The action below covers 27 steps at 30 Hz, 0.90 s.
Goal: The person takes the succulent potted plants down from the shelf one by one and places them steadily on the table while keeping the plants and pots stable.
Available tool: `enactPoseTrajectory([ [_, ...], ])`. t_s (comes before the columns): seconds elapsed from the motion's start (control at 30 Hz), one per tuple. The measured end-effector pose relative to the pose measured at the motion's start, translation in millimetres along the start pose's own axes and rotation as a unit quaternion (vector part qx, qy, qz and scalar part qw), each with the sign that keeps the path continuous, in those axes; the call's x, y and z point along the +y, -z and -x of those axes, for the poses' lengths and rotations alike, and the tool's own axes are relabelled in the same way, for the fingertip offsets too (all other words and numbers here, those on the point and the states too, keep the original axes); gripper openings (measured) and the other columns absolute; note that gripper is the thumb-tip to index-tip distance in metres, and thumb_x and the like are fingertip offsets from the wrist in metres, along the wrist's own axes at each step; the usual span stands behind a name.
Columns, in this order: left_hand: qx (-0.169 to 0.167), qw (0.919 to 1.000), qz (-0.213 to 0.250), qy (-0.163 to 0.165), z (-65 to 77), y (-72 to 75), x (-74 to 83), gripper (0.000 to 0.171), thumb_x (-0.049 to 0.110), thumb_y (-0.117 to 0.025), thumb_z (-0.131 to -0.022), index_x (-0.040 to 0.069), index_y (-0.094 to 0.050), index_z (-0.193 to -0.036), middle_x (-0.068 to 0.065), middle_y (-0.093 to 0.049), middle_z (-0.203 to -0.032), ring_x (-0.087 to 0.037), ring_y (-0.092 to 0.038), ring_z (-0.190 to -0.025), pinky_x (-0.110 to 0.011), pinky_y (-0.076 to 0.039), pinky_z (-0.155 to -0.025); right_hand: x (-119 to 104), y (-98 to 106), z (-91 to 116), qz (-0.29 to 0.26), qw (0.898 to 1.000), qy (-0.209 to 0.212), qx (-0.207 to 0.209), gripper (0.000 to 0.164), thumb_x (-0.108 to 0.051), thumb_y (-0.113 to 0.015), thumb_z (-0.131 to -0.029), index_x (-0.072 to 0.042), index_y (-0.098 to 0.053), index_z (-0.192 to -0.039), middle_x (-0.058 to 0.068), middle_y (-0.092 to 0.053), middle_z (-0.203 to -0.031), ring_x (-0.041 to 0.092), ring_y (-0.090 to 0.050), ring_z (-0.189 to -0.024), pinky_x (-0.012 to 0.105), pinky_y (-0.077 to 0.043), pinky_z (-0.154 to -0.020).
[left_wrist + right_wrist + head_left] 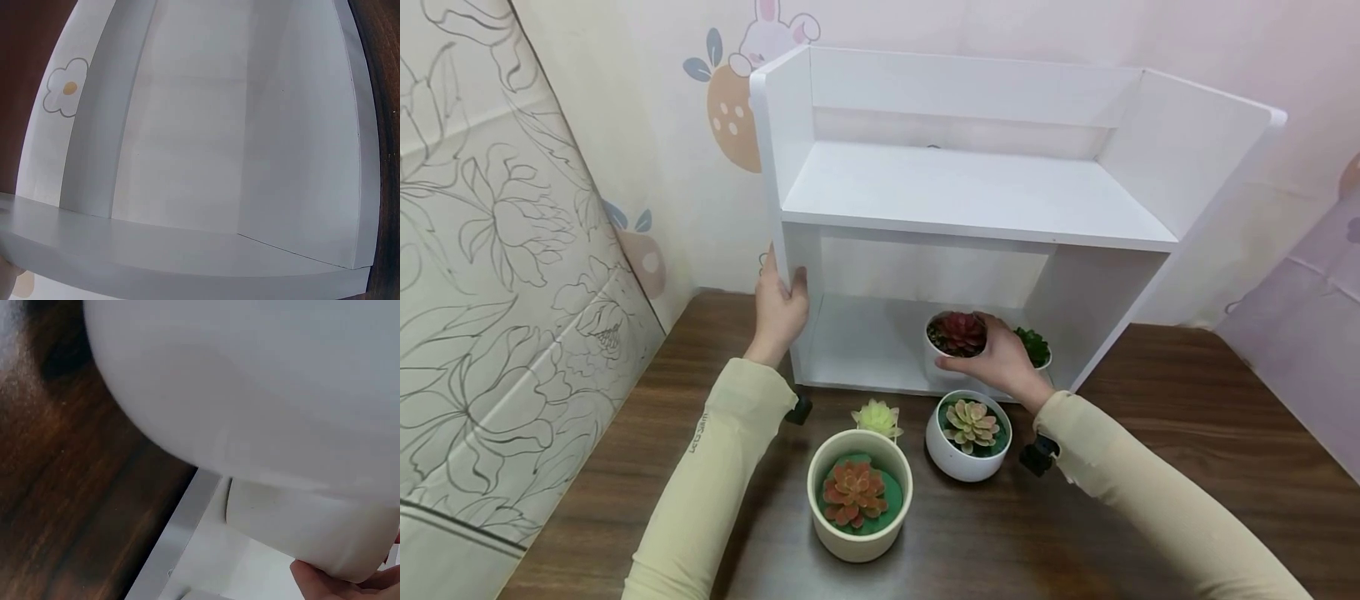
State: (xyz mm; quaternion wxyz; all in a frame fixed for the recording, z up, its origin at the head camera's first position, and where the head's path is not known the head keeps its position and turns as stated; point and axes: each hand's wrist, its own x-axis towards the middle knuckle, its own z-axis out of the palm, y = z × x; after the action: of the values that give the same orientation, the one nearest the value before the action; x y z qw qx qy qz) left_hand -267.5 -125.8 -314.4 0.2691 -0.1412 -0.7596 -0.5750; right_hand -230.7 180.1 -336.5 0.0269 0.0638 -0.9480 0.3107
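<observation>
My left hand (781, 307) grips the front edge of the left side panel of a white two-tier shelf (977, 187). Around the rim of a white pot with a dark red succulent (957, 333), my right hand (1003, 358) curls its thumb and fingers. That pot is over the front of the lower tier; the right wrist view shows its pale wall (306, 528) beside the fingers. Behind my right hand, partly hidden, a pot with a dark green succulent (1033, 346) stands on the lower tier.
In front of the shelf stand a white pot with a pinkish-green succulent (968, 437), a cream pot with an orange-red succulent (859, 500), and a pale yellow-green succulent (877, 418) partly behind the cream pot. The brown wooden table (1075, 517) meets patterned walls.
</observation>
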Motion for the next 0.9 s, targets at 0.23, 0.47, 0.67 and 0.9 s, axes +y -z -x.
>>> enactPoseTrajectory([
  [0.23, 0.001, 1.0000, 0.005, 0.000, 0.0, 1.0, 0.8, 0.047, 0.003, -0.041, -0.097, 0.006, -0.033, -0.144, -0.020, -0.047, -0.136, -0.037, -0.045, -0.129, -0.057, -0.038, -0.105, -6, 0, 5, -0.003, 1.000, 0.008, 0.009, 0.097, -0.046, -0.080, -0.071, -0.002, -0.034, -0.144, 0.019, -0.051, -0.131, 0.035, -0.053, -0.117, 0.051, -0.046, -0.097],
  [0.47, -0.001, 1.0000, 0.008, 0.000, -0.7, 0.0, 1.1, 0.047, 0.003, -0.041, -0.097, 0.005, -0.033, -0.143, -0.022, -0.047, -0.136, -0.039, -0.045, -0.129, -0.058, -0.038, -0.104, -13, 3, 10, 0.002, 0.999, 0.037, 0.036, 0.095, -0.045, -0.081, -0.070, -0.002, -0.037, -0.143, 0.018, -0.053, -0.129, 0.035, -0.054, -0.115, 0.051, -0.046, -0.095],
  [0.67, 0.000, 1.0000, 0.003, 0.005, -1.3, -0.2, 1.5, 0.047, 0.004, -0.041, -0.098, 0.007, -0.033, -0.144, -0.018, -0.048, -0.136, -0.036, -0.045, -0.130, -0.057, -0.038, -0.105, -24, 13, 19, -0.008, 0.997, 0.049, 0.056, 0.096, -0.044, -0.082, -0.069, -0.004, -0.036, -0.144, 0.018, -0.052, -0.132, 0.035, -0.054, -0.117, 0.053, -0.046, -0.096],
  [0.9, 0.002, 1.0000, 0.000, 0.003, -1.8, 0.2, 0.2, 0.048, 0.004, -0.042, -0.097, 0.008, -0.033, -0.144, -0.019, -0.048, -0.136, -0.034, -0.046, -0.130, -0.057, -0.037, -0.106, -33, 24, 30, -0.027, 0.996, 0.058, 0.069, 0.093, -0.042, -0.082, -0.069, -0.007, -0.039, -0.143, 0.017, -0.051, -0.134, 0.035, -0.051, -0.120, 0.055, -0.043, -0.097],
])
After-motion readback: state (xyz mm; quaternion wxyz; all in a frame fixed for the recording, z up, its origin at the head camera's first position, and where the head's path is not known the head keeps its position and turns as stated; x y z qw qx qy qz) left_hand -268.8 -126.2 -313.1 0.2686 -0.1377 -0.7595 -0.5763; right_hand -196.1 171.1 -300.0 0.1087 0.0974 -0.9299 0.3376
